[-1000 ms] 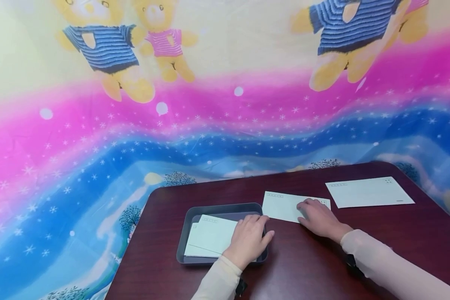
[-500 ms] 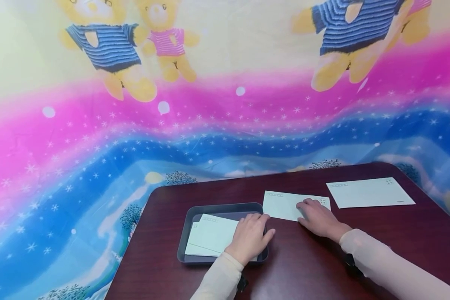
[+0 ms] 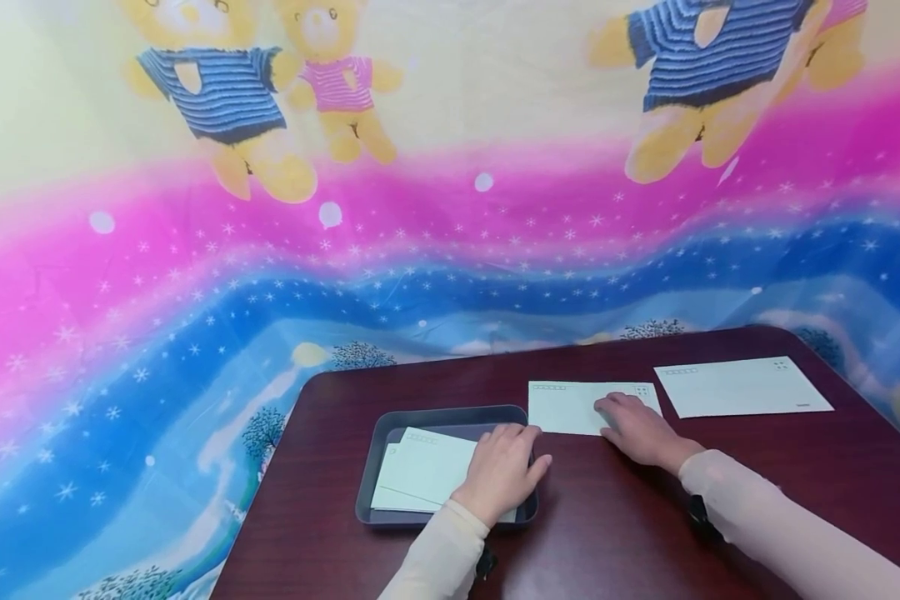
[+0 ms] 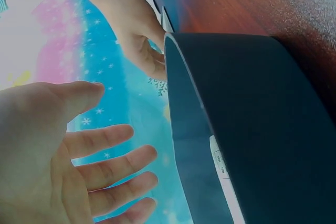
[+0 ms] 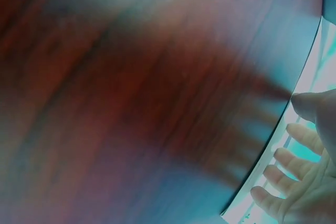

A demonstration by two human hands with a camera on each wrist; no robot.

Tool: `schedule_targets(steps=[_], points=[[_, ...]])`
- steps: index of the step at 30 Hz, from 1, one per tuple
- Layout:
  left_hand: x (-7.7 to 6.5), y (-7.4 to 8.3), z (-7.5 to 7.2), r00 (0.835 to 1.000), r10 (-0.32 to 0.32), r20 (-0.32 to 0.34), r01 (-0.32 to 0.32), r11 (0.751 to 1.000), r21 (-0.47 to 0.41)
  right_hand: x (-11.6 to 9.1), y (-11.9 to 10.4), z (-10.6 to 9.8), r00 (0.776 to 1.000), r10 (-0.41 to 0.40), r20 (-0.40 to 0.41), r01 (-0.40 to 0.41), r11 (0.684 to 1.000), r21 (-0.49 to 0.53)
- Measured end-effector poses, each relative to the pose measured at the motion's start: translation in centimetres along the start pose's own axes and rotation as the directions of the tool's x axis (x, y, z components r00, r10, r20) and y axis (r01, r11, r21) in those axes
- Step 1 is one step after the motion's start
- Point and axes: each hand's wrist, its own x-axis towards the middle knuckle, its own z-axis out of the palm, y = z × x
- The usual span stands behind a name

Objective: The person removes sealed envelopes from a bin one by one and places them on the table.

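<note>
From my remote station I see a dark reddish-brown desk [image 3: 607,525], glossy with wood-grain streaks. On it sits a smooth, matte grey tray [image 3: 465,418], shallow and rectangular with rounded corners, holding overlapping flat paper envelopes [image 3: 427,467], pale and printed with small boxes. My left hand [image 3: 498,471] is over the tray's right part, fingers extended and spaced, holding nothing. My right hand [image 3: 641,429] has its fingers reaching over the right part of the middle envelope [image 3: 566,410], thumb at its near edge, gripping nothing. That envelope lies on the desk just beside the tray; a far envelope [image 3: 742,387] lies flat to its right. Behind hangs a softly rippled printed cloth [image 3: 420,217].

Compared with half a second ago, the middle envelope has turned slightly and lies straighter, the right hand having shifted a little with it; the left hand has hardly moved.
</note>
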Motion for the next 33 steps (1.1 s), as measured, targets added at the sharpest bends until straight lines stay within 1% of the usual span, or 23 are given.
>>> schedule_targets(steps=[6,12,20,26,33], points=[[0.1,0.1,-0.1,1.000,0.004,-0.003,-0.004,1.000,0.005,0.2,0.6,-0.2,1.000,-0.028,-0.004,0.028,1.000,0.011],[0.2,0.3,-0.3,1.000,-0.004,-0.002,0.004,1.000,0.003,0.3,1.0,-0.5,1.000,-0.018,0.022,0.018,1.000,0.018],[0.1,0.3,-0.3,1.000,-0.003,-0.006,0.003,1.000,-0.002,0.5,1.5,-0.2,1.000,-0.012,0.002,0.012,0.999,0.030],[0.0,0.3,-0.3,1.000,0.005,-0.021,-0.005,1.000,-0.004,0.7,1.5,-0.2,1.000,-0.017,0.001,0.017,0.999,0.027],[-0.1,0.2,-0.2,1.000,0.001,-0.020,-0.001,1.000,-0.002,0.7,1.6,-0.3,1.000,-0.023,0.005,0.023,0.999,0.031]])
